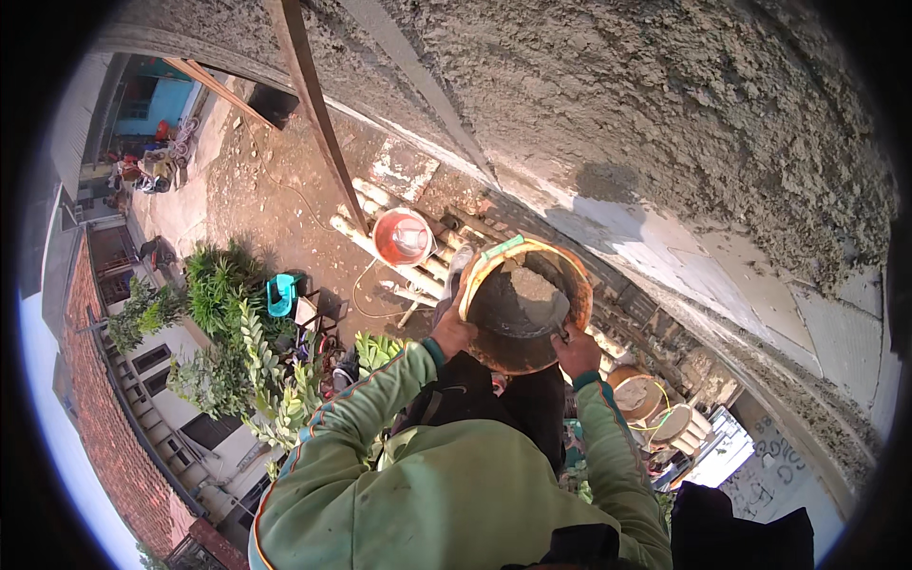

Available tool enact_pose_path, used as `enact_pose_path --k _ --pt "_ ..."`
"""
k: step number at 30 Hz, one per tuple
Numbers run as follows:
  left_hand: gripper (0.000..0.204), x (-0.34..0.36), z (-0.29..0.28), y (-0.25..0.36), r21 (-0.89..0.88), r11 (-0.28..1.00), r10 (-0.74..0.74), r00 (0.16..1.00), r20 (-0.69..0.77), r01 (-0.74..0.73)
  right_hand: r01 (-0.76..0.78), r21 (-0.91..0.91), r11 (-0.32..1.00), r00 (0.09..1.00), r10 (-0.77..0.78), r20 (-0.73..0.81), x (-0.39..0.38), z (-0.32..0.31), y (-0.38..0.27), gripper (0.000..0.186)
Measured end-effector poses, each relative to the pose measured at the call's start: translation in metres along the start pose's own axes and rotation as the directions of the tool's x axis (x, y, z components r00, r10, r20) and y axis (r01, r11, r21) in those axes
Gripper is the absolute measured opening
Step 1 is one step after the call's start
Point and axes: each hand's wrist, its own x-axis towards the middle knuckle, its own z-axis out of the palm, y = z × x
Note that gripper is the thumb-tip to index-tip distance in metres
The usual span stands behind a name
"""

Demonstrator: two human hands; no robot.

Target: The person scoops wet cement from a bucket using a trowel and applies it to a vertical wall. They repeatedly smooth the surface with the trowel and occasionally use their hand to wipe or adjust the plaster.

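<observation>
In front of my body is an orange bucket [525, 353] with a worn, mortar-smeared rim and a green strip at its far edge. Grey wet mortar [532, 293] shows inside it. My left hand [454, 334] is closed on the bucket's near left rim. At the near right rim, my right hand [576, 352] is closed round the handle of a trowel [560, 313], whose blade reaches into the bucket by the mortar. The palm side of each hand is hidden.
Below are bamboo scaffold poles [423, 277] with another orange bucket [403, 237] on them. A rough mortar-coated wall [655, 104] rises at the right, and a wooden pole [318, 109] slants down ahead. Round containers [638, 394] stand at lower right; plants [223, 290] grow at left.
</observation>
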Motion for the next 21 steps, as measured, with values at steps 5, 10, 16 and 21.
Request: enact_pose_path --k 5,10,16,21 --pt "0.062 -0.017 0.017 -0.052 -0.314 0.949 -0.081 0.969 -0.235 0.003 0.101 -0.006 0.995 0.993 -0.100 0.059 0.026 -0.002 0.004 0.039" --pt "0.046 -0.006 0.002 -0.122 -0.561 0.827 -0.202 0.908 -0.368 -0.044 0.150 -0.094 0.984 0.989 -0.150 0.010 0.060 0.014 0.007 0.042" --pt "0.016 -0.014 -0.032 -0.198 -0.738 0.646 -0.339 0.793 -0.507 -0.196 0.272 -0.156 0.950 0.954 -0.245 0.170 0.096 0.044 0.001 0.042" --pt "0.017 -0.030 -0.045 -0.230 -0.815 0.502 -0.457 0.711 -0.534 -0.290 0.266 0.109 0.958 0.699 -0.269 0.663 0.176 0.096 0.021 0.031"
